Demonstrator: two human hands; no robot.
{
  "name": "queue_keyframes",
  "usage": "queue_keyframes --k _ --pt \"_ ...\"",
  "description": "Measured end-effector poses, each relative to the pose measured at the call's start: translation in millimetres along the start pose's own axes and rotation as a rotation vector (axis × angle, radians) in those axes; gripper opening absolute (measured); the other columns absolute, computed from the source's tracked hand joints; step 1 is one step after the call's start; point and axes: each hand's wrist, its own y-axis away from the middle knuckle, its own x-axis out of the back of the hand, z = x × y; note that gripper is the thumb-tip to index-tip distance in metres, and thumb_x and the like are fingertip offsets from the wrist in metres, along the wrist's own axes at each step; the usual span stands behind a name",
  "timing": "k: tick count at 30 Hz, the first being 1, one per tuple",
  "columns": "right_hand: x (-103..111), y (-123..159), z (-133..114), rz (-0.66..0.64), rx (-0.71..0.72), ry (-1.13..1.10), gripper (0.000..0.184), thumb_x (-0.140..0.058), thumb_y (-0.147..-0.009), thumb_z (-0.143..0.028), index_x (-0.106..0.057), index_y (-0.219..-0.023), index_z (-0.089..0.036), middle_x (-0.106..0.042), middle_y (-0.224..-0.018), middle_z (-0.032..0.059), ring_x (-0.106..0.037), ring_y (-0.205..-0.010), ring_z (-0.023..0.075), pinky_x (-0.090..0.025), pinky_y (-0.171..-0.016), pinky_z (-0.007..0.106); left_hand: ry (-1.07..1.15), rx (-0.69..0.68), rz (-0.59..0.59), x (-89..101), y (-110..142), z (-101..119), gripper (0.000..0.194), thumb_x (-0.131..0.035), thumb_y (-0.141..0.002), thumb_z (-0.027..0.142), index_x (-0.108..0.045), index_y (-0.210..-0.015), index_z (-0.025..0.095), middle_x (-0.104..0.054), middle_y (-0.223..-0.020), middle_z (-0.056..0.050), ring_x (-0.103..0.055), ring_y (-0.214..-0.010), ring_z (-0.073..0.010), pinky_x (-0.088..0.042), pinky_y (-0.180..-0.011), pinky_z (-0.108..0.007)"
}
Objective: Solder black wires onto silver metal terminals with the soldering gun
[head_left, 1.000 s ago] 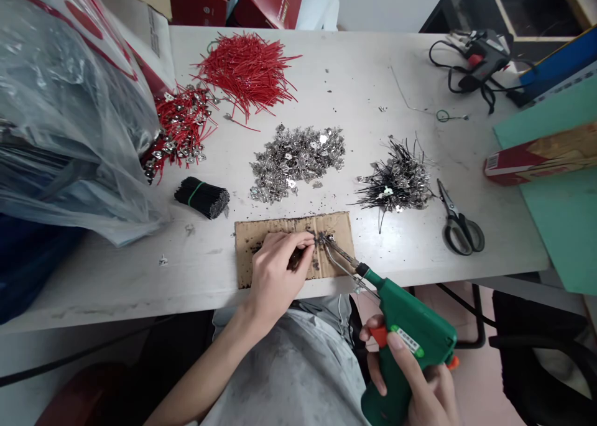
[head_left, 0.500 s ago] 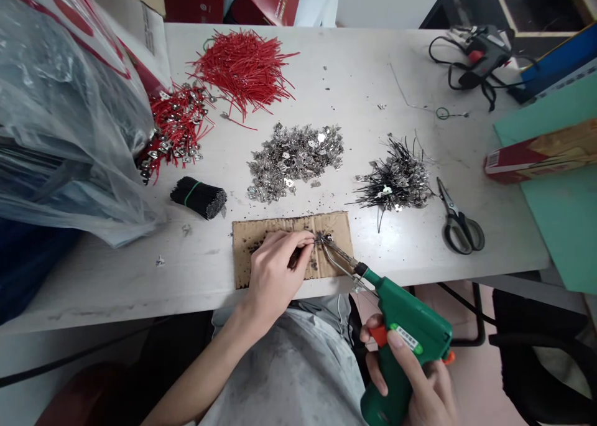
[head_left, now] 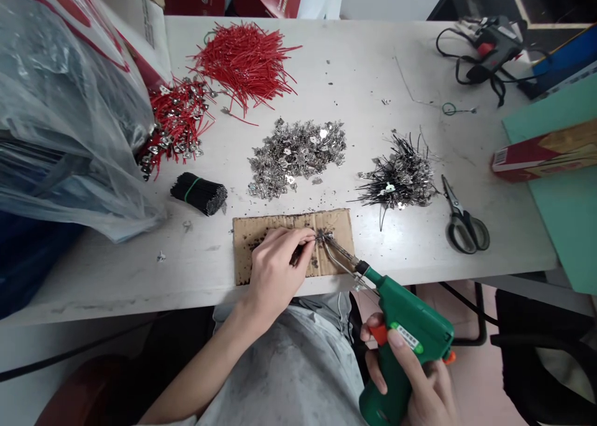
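My left hand (head_left: 275,267) rests on a brown cardboard pad (head_left: 291,245) at the table's front edge, its fingers pinched on a thin black wire whose end meets a small metal terminal (head_left: 325,235). My right hand (head_left: 410,379) is wrapped round the grip of a green soldering gun (head_left: 405,345), a finger on its orange trigger. The gun's metal tip (head_left: 333,247) touches the terminal on the pad.
On the white table (head_left: 373,71) lie a pile of metal terminals (head_left: 298,155), loose red wires (head_left: 247,62), red wires with terminals (head_left: 180,124), a banded black wire bundle (head_left: 199,193), black wires with terminals (head_left: 401,177), scissors (head_left: 461,221), a second gun (head_left: 487,46). A plastic bag (head_left: 60,102) fills the left.
Both hands keep their hold and place on the pad. Only the view has shifted slightly.
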Motion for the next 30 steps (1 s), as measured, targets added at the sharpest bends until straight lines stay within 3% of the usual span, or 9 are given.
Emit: queue_keyframes --k 7,11,13,16,19,21,25,30 --pt "3 2 2 0.025 -0.017 -0.003 0.032 -0.082 -0.074 -0.043 -0.061 -0.087 -0.024 -0.064 -0.077 0.0009 -0.045 -0.043 0.0115 -0.045 -0.049 0.034 -0.011 0.002 -0.012 0.4 -2 1 0.015 -0.068 -0.088 0.004 -0.07 -0.097 0.016 -0.077 -0.086 -0.002 -0.071 -0.08 -0.0135 -0.061 -0.078 -0.027" --pt "7 0 6 0.042 0.013 -0.015 0.036 -0.088 -0.066 -0.042 -0.063 -0.086 -0.026 -0.061 -0.074 0.0004 -0.045 -0.044 0.013 -0.044 -0.046 0.034 -0.023 -0.004 -0.008 0.3 -2 2 0.015 -0.069 -0.087 0.003 -0.07 -0.096 0.015 -0.077 -0.087 -0.003 -0.072 -0.081 -0.0135 -0.061 -0.078 -0.026" --pt "8 -1 8 0.021 0.039 -0.02 0.037 -0.089 -0.063 -0.042 -0.064 -0.085 -0.026 -0.058 -0.071 0.0003 -0.044 -0.044 0.0134 -0.043 -0.044 0.033 -0.024 -0.002 -0.008 0.2 -2 1 0.015 -0.069 -0.086 0.003 -0.07 -0.096 0.015 -0.078 -0.087 -0.003 -0.072 -0.081 -0.0134 -0.061 -0.078 -0.025" --pt "7 -2 7 -0.058 0.045 -0.042 0.031 -0.084 -0.071 -0.042 -0.067 -0.09 -0.025 -0.062 -0.08 0.0032 -0.044 -0.045 0.0119 -0.04 -0.042 0.029 -0.018 0.001 -0.008 0.3 -2 1 0.015 -0.069 -0.086 0.003 -0.07 -0.096 0.015 -0.077 -0.086 -0.002 -0.072 -0.081 -0.013 -0.06 -0.079 -0.025" --pt "4 -2 -3 -0.161 0.058 -0.126 0.026 -0.075 -0.081 -0.04 -0.069 -0.1 -0.023 -0.066 -0.091 0.0075 -0.044 -0.047 0.0092 -0.035 -0.039 0.024 -0.012 0.004 -0.008 0.5 -2 1 0.014 -0.069 -0.087 0.005 -0.07 -0.096 0.015 -0.077 -0.085 -0.002 -0.071 -0.08 -0.0123 -0.059 -0.079 -0.024" --pt "2 -3 -13 -0.213 0.088 -0.198 0.024 -0.072 -0.084 -0.038 -0.069 -0.102 -0.023 -0.064 -0.088 0.0074 -0.043 -0.047 0.0082 -0.03 -0.037 0.02 -0.009 0.007 -0.007 0.5 -2 1 0.013 -0.069 -0.087 0.005 -0.07 -0.095 0.015 -0.076 -0.085 -0.001 -0.071 -0.08 -0.0117 -0.059 -0.079 -0.024" --pt "-1 -6 -36 -0.152 0.166 -0.251 0.012 -0.069 -0.085 -0.033 -0.07 -0.091 -0.022 -0.06 -0.084 0.0079 -0.054 -0.067 0.0141 -0.029 -0.035 0.012 -0.007 0.018 -0.011 -0.2 -2 0 0.012 -0.07 -0.087 0.006 -0.07 -0.094 0.016 -0.076 -0.085 0.0 -0.07 -0.08 -0.0111 -0.058 -0.08 -0.023" --pt "3 -23 -51 -0.174 0.263 -0.234 0.016 -0.069 -0.086 -0.028 -0.07 -0.101 -0.023 -0.059 -0.088 0.0066 -0.056 -0.076 0.0154 -0.034 -0.037 0.01 0.006 0.029 -0.003 -0.9 0 0 0.013 -0.069 -0.088 0.006 -0.07 -0.096 0.017 -0.076 -0.085 0.0 -0.07 -0.08 -0.0113 -0.058 -0.079 -0.024"
